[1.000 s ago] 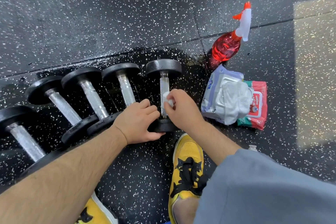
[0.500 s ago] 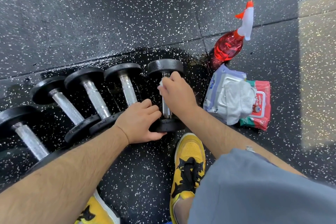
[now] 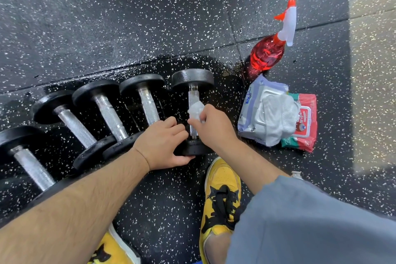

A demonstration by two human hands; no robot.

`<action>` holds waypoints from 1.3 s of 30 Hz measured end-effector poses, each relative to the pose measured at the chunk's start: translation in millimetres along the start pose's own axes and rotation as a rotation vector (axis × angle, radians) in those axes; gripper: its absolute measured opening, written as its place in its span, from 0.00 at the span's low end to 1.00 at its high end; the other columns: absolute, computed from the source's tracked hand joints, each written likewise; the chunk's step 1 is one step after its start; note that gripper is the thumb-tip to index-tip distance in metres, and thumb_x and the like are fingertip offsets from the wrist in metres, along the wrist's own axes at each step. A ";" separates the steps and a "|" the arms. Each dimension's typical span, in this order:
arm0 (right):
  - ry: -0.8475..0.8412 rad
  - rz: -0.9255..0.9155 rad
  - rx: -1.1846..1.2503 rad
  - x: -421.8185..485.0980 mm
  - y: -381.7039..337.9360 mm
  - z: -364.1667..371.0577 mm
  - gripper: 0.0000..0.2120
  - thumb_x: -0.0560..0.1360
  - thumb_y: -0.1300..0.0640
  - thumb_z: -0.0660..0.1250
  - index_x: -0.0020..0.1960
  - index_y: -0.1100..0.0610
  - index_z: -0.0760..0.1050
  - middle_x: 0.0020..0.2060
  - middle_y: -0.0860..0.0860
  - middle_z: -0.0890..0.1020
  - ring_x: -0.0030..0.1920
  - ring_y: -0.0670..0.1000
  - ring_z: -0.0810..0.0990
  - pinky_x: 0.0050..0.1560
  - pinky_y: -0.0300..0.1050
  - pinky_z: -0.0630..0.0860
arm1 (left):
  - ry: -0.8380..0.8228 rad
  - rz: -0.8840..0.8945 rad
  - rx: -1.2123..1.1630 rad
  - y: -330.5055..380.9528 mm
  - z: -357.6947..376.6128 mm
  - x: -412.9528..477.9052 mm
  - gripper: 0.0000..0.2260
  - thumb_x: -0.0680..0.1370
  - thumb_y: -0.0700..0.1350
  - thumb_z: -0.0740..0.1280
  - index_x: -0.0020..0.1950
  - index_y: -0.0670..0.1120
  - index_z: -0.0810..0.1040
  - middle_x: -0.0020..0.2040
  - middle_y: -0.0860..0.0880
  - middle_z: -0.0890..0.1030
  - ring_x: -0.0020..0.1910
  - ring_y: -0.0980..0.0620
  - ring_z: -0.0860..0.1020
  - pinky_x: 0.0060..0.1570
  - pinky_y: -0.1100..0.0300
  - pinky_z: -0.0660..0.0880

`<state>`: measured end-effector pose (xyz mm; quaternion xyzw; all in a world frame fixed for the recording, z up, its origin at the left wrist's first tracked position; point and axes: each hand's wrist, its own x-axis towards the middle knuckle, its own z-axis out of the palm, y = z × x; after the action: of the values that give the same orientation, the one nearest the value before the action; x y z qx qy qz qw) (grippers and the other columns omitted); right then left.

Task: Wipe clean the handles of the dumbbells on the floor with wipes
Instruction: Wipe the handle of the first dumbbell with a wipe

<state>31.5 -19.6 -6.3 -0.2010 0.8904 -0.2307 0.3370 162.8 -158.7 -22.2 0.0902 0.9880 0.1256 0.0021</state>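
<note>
Several black dumbbells with knurled steel handles lie side by side on the wet speckled floor. The rightmost dumbbell (image 3: 192,79) points away from me. My right hand (image 3: 212,126) grips a crumpled white wipe (image 3: 195,111) wrapped against the middle of its handle. My left hand (image 3: 162,143) curls round that dumbbell's near weight plate, thumb underneath. Beside it to the left lie another dumbbell (image 3: 147,103), a third one (image 3: 107,111) and more further left.
A pack of wipes (image 3: 267,113) with a loose wipe on its lid lies right of the dumbbells, on top of a red pack (image 3: 304,126). A red spray bottle (image 3: 272,49) stands behind them. My yellow shoe (image 3: 220,195) is just below the dumbbell.
My right hand slid the wipe up to the far end of the handle, then back down to its middle. My left hand stayed on the near plate.
</note>
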 end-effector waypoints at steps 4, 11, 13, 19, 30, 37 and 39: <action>-0.049 -0.019 -0.057 -4.4 -0.7 -3.5 0.16 0.79 0.45 0.68 0.41 0.53 0.68 0.37 0.50 0.78 0.40 0.54 0.76 0.43 0.52 0.75 | 0.012 0.004 0.005 0.4 0.2 -0.1 0.24 0.72 0.67 0.66 0.41 0.45 0.78 0.37 0.52 0.74 0.40 0.48 0.69 0.34 0.52 0.73; -0.085 -0.048 -0.056 -5.1 6.3 -8.7 0.14 0.75 0.46 0.70 0.37 0.51 0.70 0.37 0.47 0.78 0.41 0.52 0.77 0.43 0.49 0.75 | 0.024 0.005 0.001 0.5 0.4 -0.4 0.23 0.72 0.67 0.68 0.41 0.45 0.77 0.37 0.52 0.74 0.40 0.48 0.68 0.34 0.52 0.73; -0.031 -0.061 -0.042 -4.6 5.5 -9.7 0.12 0.75 0.46 0.70 0.39 0.51 0.71 0.36 0.46 0.76 0.40 0.51 0.76 0.41 0.49 0.74 | 0.025 0.007 0.001 0.8 -0.3 0.2 0.24 0.72 0.67 0.67 0.41 0.45 0.77 0.37 0.52 0.74 0.40 0.48 0.69 0.34 0.51 0.73; 0.068 -0.148 0.101 -8.8 -2.1 -10.9 0.12 0.77 0.51 0.69 0.56 0.50 0.70 0.34 0.45 0.74 0.36 0.49 0.74 0.38 0.47 0.71 | 0.017 -0.006 -0.021 0.7 -1.3 -1.2 0.24 0.72 0.68 0.67 0.42 0.46 0.78 0.38 0.52 0.75 0.40 0.48 0.70 0.36 0.50 0.75; 0.111 -0.279 -0.102 16.2 -6.8 -4.7 0.07 0.78 0.51 0.69 0.48 0.55 0.80 0.43 0.49 0.76 0.43 0.54 0.76 0.45 0.51 0.75 | 0.042 -0.013 -0.022 0.1 0.3 -0.8 0.24 0.72 0.68 0.67 0.41 0.45 0.78 0.38 0.52 0.75 0.41 0.48 0.70 0.36 0.51 0.75; 0.302 -0.062 0.202 26.2 -12.0 -5.1 0.12 0.83 0.48 0.59 0.48 0.53 0.74 0.39 0.48 0.79 0.40 0.51 0.77 0.40 0.50 0.72 | 0.036 -0.024 -0.049 0.1 2.0 -1.4 0.23 0.72 0.67 0.70 0.41 0.46 0.78 0.38 0.52 0.75 0.41 0.48 0.69 0.36 0.50 0.75; 0.371 -0.009 0.278 20.4 -3.0 -1.0 0.11 0.84 0.50 0.57 0.49 0.54 0.74 0.40 0.49 0.79 0.42 0.50 0.75 0.42 0.48 0.69 | 0.025 -0.026 -0.049 -0.9 2.5 -1.5 0.24 0.72 0.67 0.69 0.42 0.46 0.78 0.38 0.51 0.76 0.41 0.48 0.70 0.37 0.49 0.75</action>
<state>17.3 -32.2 -14.3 -0.1108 0.8958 -0.3857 0.1910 164.1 -159.2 -24.9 0.0757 0.9856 0.1511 -0.0062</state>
